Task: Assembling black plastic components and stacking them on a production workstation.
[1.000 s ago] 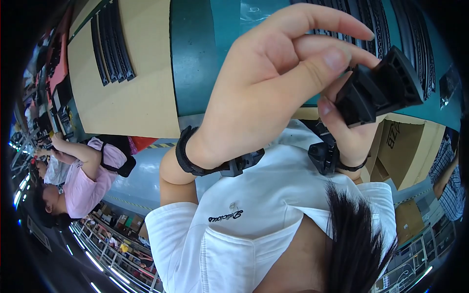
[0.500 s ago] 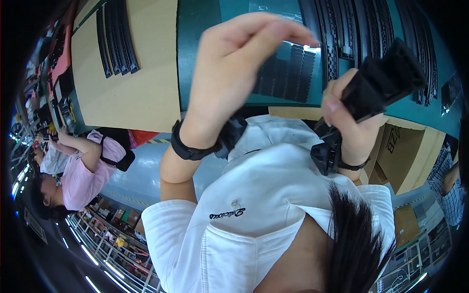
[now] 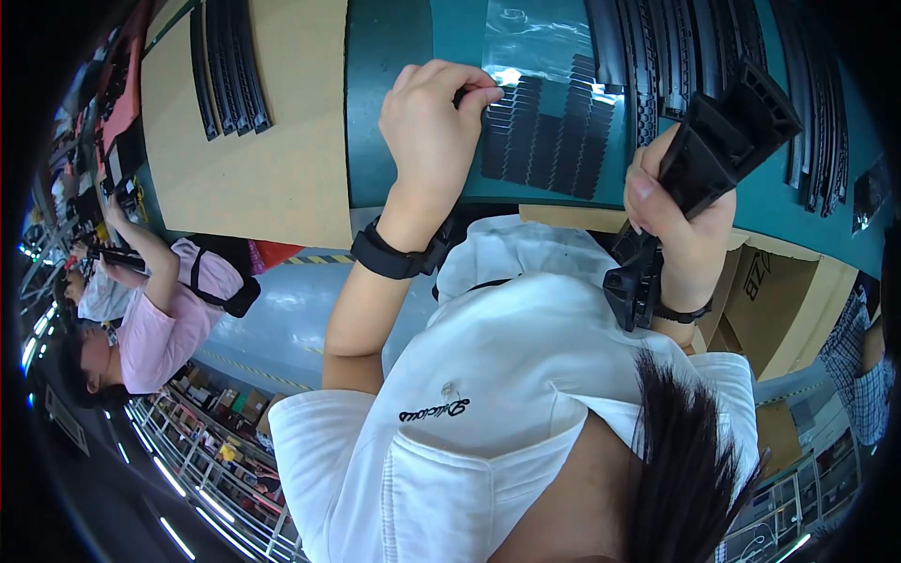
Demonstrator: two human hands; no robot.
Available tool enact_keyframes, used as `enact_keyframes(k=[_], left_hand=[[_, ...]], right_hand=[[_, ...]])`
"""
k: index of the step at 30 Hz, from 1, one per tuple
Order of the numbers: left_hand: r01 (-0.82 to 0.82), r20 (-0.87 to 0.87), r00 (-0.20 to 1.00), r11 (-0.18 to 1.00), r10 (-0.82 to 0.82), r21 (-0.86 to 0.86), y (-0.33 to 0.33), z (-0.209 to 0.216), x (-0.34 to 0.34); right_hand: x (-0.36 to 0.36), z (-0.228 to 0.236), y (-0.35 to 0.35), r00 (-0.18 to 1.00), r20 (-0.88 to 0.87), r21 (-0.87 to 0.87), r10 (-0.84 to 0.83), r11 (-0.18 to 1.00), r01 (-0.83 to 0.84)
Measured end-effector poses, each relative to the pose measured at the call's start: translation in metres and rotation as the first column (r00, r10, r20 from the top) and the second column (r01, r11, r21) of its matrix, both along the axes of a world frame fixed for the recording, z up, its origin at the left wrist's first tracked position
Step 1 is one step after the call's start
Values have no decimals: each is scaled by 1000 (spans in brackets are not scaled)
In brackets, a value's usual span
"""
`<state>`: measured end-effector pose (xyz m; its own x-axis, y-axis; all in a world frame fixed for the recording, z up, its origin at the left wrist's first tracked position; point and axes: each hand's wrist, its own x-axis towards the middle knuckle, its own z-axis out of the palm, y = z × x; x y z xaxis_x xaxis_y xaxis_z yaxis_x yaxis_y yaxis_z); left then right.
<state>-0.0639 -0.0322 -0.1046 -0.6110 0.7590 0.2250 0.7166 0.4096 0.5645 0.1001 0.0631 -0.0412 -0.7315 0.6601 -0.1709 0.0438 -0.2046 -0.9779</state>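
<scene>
Head view: my right hand [image 3: 690, 214] grips a black part [image 3: 715, 145] at two o'clock; left hand [image 3: 430, 120] at twelve, by strips [image 3: 523, 141], hold unclear.

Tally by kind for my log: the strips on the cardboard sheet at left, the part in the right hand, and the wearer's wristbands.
Black curved strips: 4
Black plastic part in the right hand: apparently 1
Black wristbands: 2
Total: 7

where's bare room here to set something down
The cardboard is bare between the four curved strips and its near edge; so is the green tabletop between cardboard and left hand. Long black strips crowd the table's right side.
</scene>
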Motion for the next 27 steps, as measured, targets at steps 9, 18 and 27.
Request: enact_keyframes(k=[9,18,27], left_hand=[[-8,509,861,1000,6,2,-3,14,-6],[240,893,217,908,-395,344,8,105,-13],[249,893,201,903,-402,350,4,111,-13]], right_hand=[[6,-3,-1,999,0,-105,33,994,-33],[3,1,-5,981,-35,-286,190,939,-192],[3,5,-9,963,-103,-383,247,884,-268]])
